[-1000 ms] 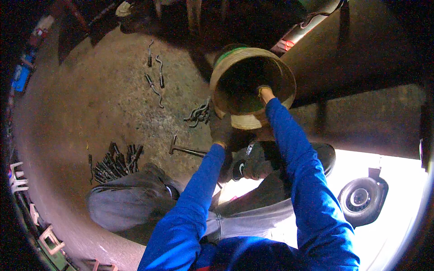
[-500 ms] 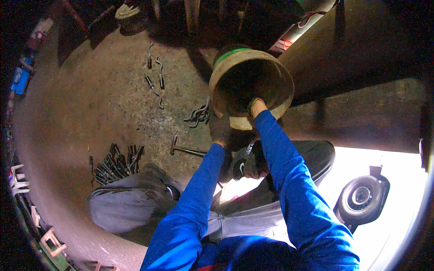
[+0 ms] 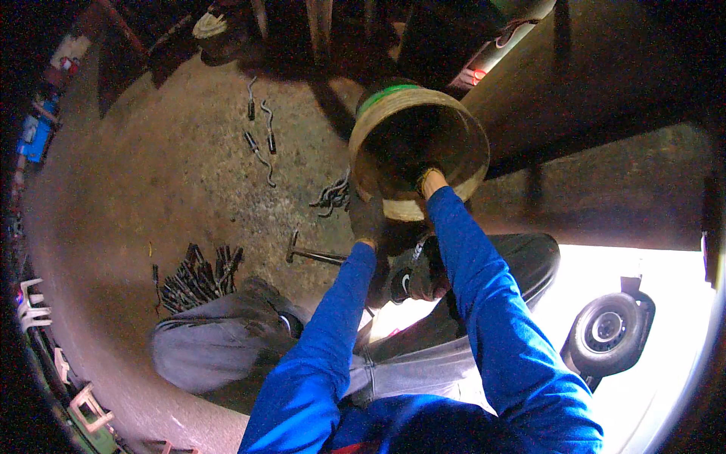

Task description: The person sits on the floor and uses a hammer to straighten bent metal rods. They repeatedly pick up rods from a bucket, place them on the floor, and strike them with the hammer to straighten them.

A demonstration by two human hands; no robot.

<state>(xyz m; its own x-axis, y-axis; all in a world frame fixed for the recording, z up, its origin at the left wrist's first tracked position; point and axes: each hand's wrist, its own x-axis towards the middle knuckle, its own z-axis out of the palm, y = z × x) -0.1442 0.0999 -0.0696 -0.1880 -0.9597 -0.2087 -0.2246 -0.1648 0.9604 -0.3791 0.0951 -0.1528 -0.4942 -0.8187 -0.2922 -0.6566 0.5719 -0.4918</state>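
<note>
A worn bucket point(image 3: 396, 209) with a pale rim and a green band lies tilted, its mouth facing me. My left hand point(image 3: 367, 218), in a dark glove, grips the bucket's near left side at the rim; its fingers are mostly lost in shadow. Into the mouth reaches my right hand point(image 3: 431, 181), gloved too, with its fingers hidden in the dark interior. What lies inside the bucket cannot be made out. Just left of the bucket is a small bunch of bent metal rods point(image 3: 331, 195). A hammer point(image 3: 314, 256) lies on the floor by my left forearm.
A pile of dark-handled rods point(image 3: 198, 280) lies beside my left knee. Several single bent rods point(image 3: 261, 159) are scattered farther off on the concrete floor point(image 3: 181, 159). To the right are a dark panel point(image 3: 605, 204) and a small wheel point(image 3: 603, 329). White plastic chairs point(image 3: 34, 305) stand far left.
</note>
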